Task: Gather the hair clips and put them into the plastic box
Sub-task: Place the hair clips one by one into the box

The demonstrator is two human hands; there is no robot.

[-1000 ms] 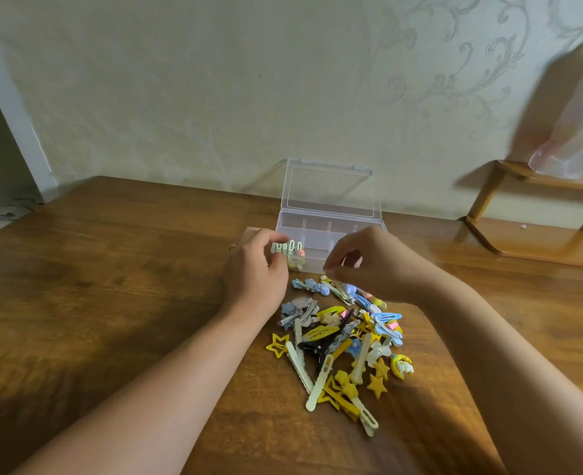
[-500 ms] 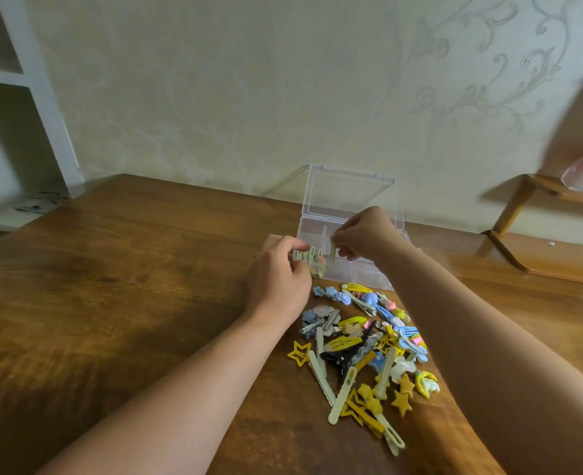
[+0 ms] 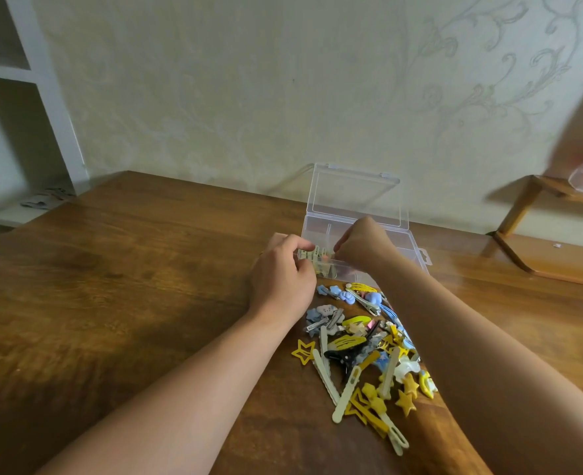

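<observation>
1. Dozens of hair clips, mostly yellow, blue and cream, lie heaped on the wooden worktop in front of the plastic box.
2. Your left hand pinches a row of pale clips at the clear box's front edge; its lid stands open.
3. Your right hand curls around that row's other end.

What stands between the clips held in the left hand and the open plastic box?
Nothing visible does. The left hand holds a row of clips at the front wall of the plastic box, whose lid stands open. The right hand pinches at the same clips.
</observation>
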